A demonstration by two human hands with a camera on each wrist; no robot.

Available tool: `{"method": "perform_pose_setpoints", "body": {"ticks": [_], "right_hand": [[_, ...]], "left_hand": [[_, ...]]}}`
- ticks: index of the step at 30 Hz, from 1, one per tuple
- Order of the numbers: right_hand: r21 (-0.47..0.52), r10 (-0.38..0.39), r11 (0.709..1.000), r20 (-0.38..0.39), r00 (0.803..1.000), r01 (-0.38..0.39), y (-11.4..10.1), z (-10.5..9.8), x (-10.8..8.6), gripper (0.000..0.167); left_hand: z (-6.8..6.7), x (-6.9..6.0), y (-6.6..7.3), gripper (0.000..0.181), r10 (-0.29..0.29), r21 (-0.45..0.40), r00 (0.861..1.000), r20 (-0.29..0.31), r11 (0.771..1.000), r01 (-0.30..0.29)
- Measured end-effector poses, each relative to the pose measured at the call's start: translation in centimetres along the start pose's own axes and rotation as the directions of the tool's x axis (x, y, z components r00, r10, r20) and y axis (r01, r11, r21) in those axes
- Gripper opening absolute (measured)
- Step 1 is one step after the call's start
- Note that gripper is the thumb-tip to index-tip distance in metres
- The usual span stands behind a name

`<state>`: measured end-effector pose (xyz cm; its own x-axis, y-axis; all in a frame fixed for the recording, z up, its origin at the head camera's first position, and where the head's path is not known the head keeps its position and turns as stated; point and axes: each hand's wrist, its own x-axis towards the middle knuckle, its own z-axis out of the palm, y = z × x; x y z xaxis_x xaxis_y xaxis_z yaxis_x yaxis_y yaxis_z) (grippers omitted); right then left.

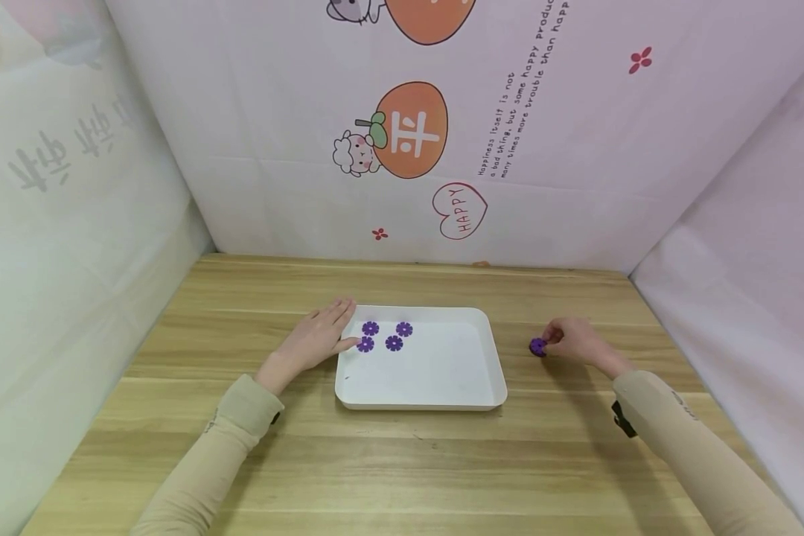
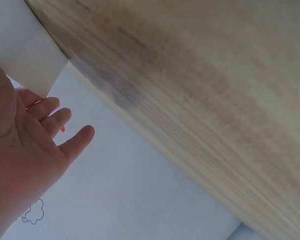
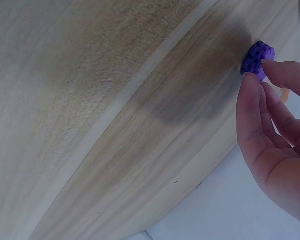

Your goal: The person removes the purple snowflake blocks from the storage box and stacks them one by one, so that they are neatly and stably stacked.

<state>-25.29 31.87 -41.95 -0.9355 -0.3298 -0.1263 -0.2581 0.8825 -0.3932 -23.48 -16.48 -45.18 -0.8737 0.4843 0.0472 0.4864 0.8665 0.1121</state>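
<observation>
Wooden table [image 1: 415, 469]: spans the foreground I watch.
White tray [image 1: 435, 383]: four purple discs [image 1: 397, 345] lie toward its far left.
Right hand [image 1: 578, 342]: thumb and finger pinch a purple disc stack [image 3: 256, 59], right of the tray.
Left hand [image 1: 315, 339]: fingers straight at the tray's left rim, thumb by one disc.
Backdrop [image 1: 295, 201]: white cloth, printed orange fruit, red heart.

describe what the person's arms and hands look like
The left sleeve and right sleeve are long and pale beige, each with a dark marking too small to read. A black piece shows by the right sleeve's end, a smaller dark bit by the left's. The left hand and right hand wear no gloves.
</observation>
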Motion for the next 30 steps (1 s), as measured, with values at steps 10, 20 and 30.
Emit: {"method": "perform_pose_setpoints", "body": {"ticks": [10,20,30], "right_hand": [[0.005,0.006,1.000,0.003,1.000,-0.006,0.2,0.0,-0.1,0.018],[0.007,0.000,1.000,0.004,1.000,0.000,0.2,-0.3,0.0,0.017],[-0.047,-0.044,0.998,-0.038,0.998,0.042,-1.7,-1.2,0.5,0.023]], "left_hand": [[-0.1,-0.1,0.1,0.077,0.000,0.004,1.000,0.001,1.000,0.000],[-0.2,-0.2,0.2,0.077,-0.005,-0.009,1.000,0.009,1.000,0.005],[-0.2,-0.1,0.2,0.077,-0.007,-0.011,1.000,0.008,1.000,0.007]]}}
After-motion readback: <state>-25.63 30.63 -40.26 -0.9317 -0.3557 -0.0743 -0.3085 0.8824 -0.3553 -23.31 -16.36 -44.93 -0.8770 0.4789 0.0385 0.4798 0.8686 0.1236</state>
